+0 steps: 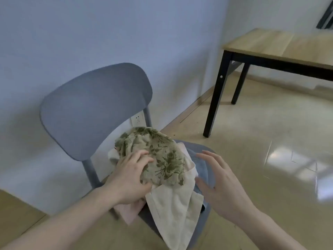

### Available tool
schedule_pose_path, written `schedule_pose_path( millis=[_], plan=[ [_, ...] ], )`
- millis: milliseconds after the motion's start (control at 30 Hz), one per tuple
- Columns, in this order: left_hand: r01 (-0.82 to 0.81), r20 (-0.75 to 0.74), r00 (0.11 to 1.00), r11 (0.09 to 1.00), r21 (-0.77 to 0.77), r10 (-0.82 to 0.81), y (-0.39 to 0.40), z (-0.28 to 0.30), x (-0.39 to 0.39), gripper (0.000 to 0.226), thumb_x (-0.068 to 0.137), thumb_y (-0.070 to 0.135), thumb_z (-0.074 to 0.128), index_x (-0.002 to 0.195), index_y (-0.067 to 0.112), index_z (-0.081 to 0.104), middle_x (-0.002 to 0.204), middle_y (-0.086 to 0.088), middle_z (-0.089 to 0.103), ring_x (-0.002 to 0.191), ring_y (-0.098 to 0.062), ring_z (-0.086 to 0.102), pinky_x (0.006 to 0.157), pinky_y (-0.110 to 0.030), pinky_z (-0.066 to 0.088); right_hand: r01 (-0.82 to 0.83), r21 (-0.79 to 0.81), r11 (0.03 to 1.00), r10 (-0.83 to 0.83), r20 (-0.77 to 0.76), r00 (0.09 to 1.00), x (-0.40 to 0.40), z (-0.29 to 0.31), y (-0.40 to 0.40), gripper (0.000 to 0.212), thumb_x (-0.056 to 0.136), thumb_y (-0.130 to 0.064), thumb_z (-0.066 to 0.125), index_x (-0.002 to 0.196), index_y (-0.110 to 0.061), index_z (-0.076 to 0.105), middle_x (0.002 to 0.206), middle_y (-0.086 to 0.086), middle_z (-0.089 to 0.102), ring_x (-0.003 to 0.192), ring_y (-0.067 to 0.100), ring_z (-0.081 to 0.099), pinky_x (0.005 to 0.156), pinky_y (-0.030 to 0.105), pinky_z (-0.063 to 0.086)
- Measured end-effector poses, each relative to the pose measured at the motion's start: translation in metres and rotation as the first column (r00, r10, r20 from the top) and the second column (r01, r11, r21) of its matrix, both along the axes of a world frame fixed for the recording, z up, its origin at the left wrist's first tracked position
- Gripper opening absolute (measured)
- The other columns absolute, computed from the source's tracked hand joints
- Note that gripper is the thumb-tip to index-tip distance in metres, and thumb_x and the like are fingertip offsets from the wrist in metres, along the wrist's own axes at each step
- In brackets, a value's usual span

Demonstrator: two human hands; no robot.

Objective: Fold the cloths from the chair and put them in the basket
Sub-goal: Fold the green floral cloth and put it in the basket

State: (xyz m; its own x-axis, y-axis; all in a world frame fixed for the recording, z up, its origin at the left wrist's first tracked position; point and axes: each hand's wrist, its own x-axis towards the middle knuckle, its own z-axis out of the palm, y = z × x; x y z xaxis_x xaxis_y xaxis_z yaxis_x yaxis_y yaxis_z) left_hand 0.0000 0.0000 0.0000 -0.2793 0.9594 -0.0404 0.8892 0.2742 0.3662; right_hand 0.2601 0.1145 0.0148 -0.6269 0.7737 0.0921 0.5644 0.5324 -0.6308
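Note:
A grey chair (95,109) stands by the wall with a heap of cloths on its seat. On top lies a beige cloth with a green leaf print (162,154). Under it a plain cream cloth (173,210) hangs over the seat's front edge, a pink cloth (128,212) shows at the left and a blue cloth (202,165) at the right. My left hand (129,177) grips the left side of the leaf-print cloth. My right hand (221,184) hovers open just right of the heap, touching nothing. No basket is in view.
A wooden table with black legs (281,46) stands at the back right. Glossy beige floor (270,141) spreads to the right of the chair. A wall socket (137,119) sits behind the chair's backrest.

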Motion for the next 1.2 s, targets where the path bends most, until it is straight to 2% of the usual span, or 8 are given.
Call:
schedule_pose_path(
  millis=[133,200,400,567,700,900,1000,1200],
  plan=[
    [0.04,-0.123,0.992,0.984,0.173,-0.019,0.005,-0.054,-0.014,0.059,0.074,0.043,0.057,0.133,0.04,0.053,0.141,0.023,0.041,0.138,-0.004,0.03,0.12,-0.038,0.027,-0.066,0.103,0.992,0.068,-0.008,0.998,-0.023,-0.058,0.013,0.059,0.099,-0.038,0.063,0.149,-0.051,0.035,0.154,-0.036,0.026,0.144,-0.002,0.031,0.102,0.013,0.032],
    [0.027,-0.098,0.995,0.954,0.3,0.003,0.009,-0.076,-0.017,0.049,0.072,0.04,0.057,0.12,0.04,0.062,0.128,0.027,0.051,0.129,-0.002,0.039,0.114,-0.037,0.033,-0.088,0.119,0.989,0.094,-0.04,0.995,-0.03,-0.084,0.017,0.055,0.099,-0.041,0.061,0.147,-0.052,0.037,0.15,-0.039,0.027,0.139,-0.004,0.034,0.096,0.009,0.034],
    [-0.008,-0.022,0.999,0.813,0.582,0.026,0.024,-0.11,-0.03,0.028,0.075,0.04,0.057,0.097,0.04,0.073,0.11,0.031,0.063,0.117,-0.003,0.051,0.103,-0.045,0.042,-0.043,0.158,0.987,0.068,-0.157,0.985,-0.04,-0.134,0.021,0.06,0.094,-0.047,0.066,0.148,-0.051,0.041,0.147,-0.046,0.027,0.136,-0.01,0.038,0.104,0.015,0.038],
    [0.019,-0.033,0.999,0.789,0.614,0.002,0.025,-0.118,-0.035,0.024,0.083,0.041,0.058,0.099,0.041,0.075,0.11,0.031,0.065,0.119,-0.003,0.052,0.1,-0.047,0.043,-0.009,0.163,0.987,0.04,-0.192,0.981,-0.044,-0.141,0.018,0.06,0.091,-0.044,0.069,0.145,-0.052,0.044,0.144,-0.047,0.03,0.114,-0.008,0.049,0.099,0.019,0.04],
    [0.014,-0.019,1.0,0.768,0.64,-0.003,0.023,-0.124,-0.04,0.025,0.086,0.039,0.055,0.098,0.042,0.076,0.109,0.031,0.067,0.116,-0.003,0.053,0.099,-0.047,0.044,-0.032,0.193,0.981,0.065,-0.164,0.984,-0.049,-0.136,0.017,0.064,0.088,-0.043,0.071,0.146,-0.05,0.045,0.145,-0.044,0.032,0.126,-0.008,0.045,0.106,0.021,0.038],
    [-0.02,-0.016,0.999,0.791,0.612,0.037,0.019,-0.127,-0.035,0.027,0.086,0.044,0.054,0.098,0.04,0.077,0.109,0.03,0.066,0.117,-0.002,0.051,0.103,-0.04,0.04,-0.027,0.174,0.984,0.04,-0.071,0.997,-0.057,-0.137,-0.003,0.077,0.086,-0.047,0.068,0.154,-0.048,0.033,0.158,-0.03,0.024,0.147,-0.002,0.024,0.118,0.024,0.028],
    [-0.004,-0.04,0.999,0.82,0.573,0.032,0.012,-0.125,-0.029,0.034,0.088,0.045,0.05,0.107,0.038,0.077,0.118,0.028,0.065,0.124,-0.004,0.049,0.106,-0.032,0.033,-0.008,0.177,0.984,0.022,-0.079,0.997,-0.055,-0.129,-0.007,0.077,0.083,-0.049,0.069,0.153,-0.048,0.037,0.159,-0.026,0.027,0.149,0.002,0.024,0.122,0.031,0.03],
    [-0.001,-0.041,0.999,0.785,0.619,0.034,0.003,-0.077,-0.014,0.036,0.094,0.033,0.047,0.118,0.033,0.073,0.126,0.017,0.067,0.124,-0.011,0.052,0.108,-0.038,0.042,0.064,0.294,0.954,-0.037,-0.095,0.995,-0.055,-0.092,-0.022,0.065,0.083,-0.061,0.074,0.143,-0.044,0.056,0.15,-0.02,0.045,0.142,0.009,0.036,0.116,0.033,0.034]
  ],
)
